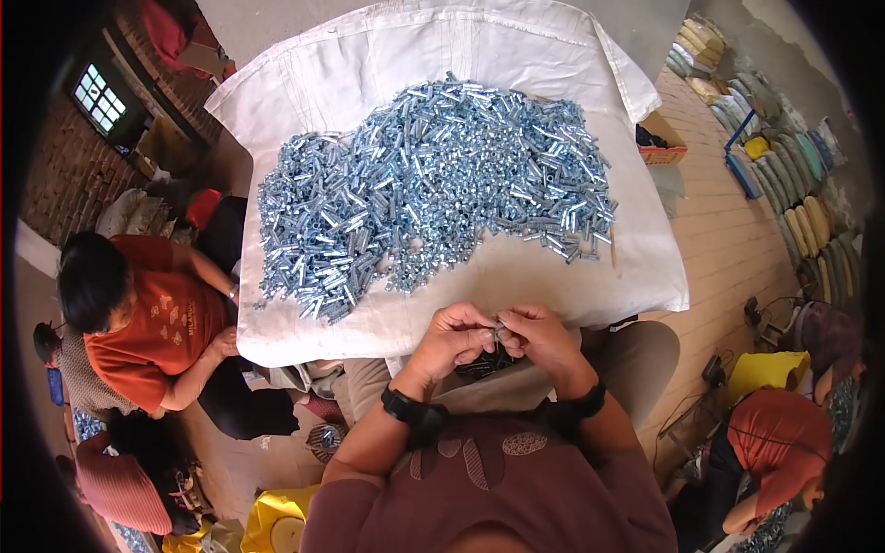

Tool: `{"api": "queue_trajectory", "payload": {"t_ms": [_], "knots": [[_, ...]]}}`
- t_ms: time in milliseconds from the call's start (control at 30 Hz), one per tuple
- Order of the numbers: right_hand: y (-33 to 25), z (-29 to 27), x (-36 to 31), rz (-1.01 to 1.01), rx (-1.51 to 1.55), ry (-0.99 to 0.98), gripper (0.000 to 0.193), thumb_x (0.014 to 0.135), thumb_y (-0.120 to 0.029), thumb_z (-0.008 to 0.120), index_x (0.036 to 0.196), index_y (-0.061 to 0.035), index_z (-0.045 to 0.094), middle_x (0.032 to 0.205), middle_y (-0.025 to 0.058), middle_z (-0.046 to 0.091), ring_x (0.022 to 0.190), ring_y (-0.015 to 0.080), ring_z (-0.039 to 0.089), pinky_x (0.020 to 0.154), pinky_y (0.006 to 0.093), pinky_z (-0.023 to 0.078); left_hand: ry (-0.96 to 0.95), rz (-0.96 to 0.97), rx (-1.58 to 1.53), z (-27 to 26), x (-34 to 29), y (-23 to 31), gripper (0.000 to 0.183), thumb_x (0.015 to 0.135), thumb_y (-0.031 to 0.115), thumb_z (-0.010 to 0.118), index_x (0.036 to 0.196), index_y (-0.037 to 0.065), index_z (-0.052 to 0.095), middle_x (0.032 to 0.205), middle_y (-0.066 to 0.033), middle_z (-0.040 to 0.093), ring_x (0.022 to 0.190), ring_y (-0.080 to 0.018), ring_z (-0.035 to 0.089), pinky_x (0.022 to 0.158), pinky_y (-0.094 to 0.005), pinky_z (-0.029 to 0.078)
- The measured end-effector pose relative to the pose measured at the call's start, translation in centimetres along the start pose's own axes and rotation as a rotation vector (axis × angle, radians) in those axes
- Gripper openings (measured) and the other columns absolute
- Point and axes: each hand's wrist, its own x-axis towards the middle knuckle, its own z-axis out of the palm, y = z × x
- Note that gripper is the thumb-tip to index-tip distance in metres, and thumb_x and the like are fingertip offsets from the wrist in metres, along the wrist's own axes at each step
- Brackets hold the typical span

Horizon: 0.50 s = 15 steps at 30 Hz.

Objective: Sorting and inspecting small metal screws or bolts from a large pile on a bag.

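My left hand point(448, 343) and my right hand point(542, 337) meet just off the near edge of a cloth-covered table point(387, 339). Between their pinched fingertips is a small grey metal part point(499, 326), mostly hidden by the fingers, so its exact kind does not show. Directly below them, in my lap, lie several dark pieces point(487, 366), partly covered by my hands. On the white cloth beyond spreads a broad pile of shiny metal sleeves and nuts point(442, 175), with longer tubes at both sides and shorter pieces in the middle.
At the table's left sits a person in an orange shirt point(161, 323), one hand by its edge. Other people bend over work at lower left and lower right. A carton point(662, 152) stands right of the table; filled sacks point(793, 184) line the right wall. A yellow bag point(277, 518) lies lower left.
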Motion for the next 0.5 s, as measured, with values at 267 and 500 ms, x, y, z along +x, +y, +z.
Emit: {"api": "queue_trajectory", "payload": {"t_ms": [267,500], "knots": [[-3.2,-2.5,5.6,-0.591,-1.185,0.391,0.018,0.082,-0.018,0.060,0.090,-0.0019,0.062,0.078,0.0105,0.061,0.067,0.0220,0.060,0.059,0.0334,0.047,0.035,-0.368,0.423,-1.3,2.5,3.6,0.012,0.080,0.004,0.064,0.092,0.003,0.062,0.073,-0.0091,0.063,0.052,-0.0055,0.049,0.041,-0.0193,0.032],[-4.9,-2.8,12.5,-0.734,-1.727,0.565,0.021,0.077,-0.011,0.061,0.097,-0.0065,0.058,0.087,0.0116,0.057,0.081,0.0311,0.059,0.069,0.0404,0.049,0.423,0.429,1.868,-2.3,11.0,2.2,0.012,0.076,0.008,0.062,0.085,0.001,0.057,0.081,-0.0154,0.059,0.063,-0.0314,0.061,0.054,-0.0361,0.050]]}}
